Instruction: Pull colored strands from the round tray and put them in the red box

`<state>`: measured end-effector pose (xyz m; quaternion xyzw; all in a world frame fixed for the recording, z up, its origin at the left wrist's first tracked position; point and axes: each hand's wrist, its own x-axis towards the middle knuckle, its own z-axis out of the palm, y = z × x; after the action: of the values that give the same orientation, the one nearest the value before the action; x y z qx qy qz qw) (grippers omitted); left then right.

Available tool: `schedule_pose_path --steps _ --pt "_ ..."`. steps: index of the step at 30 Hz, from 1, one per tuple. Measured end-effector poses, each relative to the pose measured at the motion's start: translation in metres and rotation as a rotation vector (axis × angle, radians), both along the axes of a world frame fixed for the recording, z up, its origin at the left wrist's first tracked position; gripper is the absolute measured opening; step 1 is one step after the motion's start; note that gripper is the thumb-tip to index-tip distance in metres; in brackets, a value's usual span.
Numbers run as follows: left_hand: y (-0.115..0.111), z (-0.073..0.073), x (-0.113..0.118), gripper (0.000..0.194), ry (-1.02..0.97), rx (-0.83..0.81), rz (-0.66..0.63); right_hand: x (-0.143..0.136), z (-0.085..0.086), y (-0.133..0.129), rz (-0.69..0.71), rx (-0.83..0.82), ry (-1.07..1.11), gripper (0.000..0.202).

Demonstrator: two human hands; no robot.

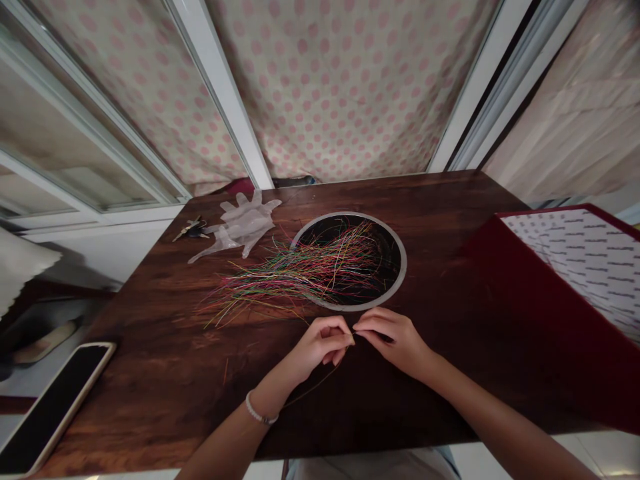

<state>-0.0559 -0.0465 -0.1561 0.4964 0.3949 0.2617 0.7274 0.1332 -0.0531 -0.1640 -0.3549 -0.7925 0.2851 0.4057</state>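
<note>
Near the front of the table, my left hand (327, 343) pinches a thin yellowish wire (320, 383), whose loose length trails down toward my left wrist. My right hand (393, 333) is closed in a pinch on the same wire, its fingertips just right of the left ones. Just beyond both hands sits a round black tray (393, 267) with a pale rim. A loose bundle of thin coloured wires (295, 270), red, green, yellow and white, lies across it and spills over its left side onto the table. The wire's end between my fingertips is too small to make out.
Clear plastic gloves (245, 223) and a bunch of keys (193, 228) lie at the back left of the wooden table (170, 333). A phone (57, 407) is at the left. A dark red box (545, 320) with a printed white lining stands at the right.
</note>
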Motion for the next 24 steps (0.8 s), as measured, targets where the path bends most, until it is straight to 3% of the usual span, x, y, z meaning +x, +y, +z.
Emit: schedule_pose_path --steps 7,17,24 --pt "0.0 -0.0009 0.0004 0.014 0.002 -0.011 0.009 0.0019 -0.0038 0.0 0.001 0.09 -0.105 0.015" --pt "0.0008 0.001 -0.0003 0.013 -0.024 -0.046 0.023 0.0019 0.0016 -0.0037 -0.029 0.017 -0.076 0.026" --pt "0.0012 0.0012 -0.0015 0.015 -0.052 -0.088 0.036 0.0001 0.0013 -0.0023 -0.067 0.048 -0.055 0.022"
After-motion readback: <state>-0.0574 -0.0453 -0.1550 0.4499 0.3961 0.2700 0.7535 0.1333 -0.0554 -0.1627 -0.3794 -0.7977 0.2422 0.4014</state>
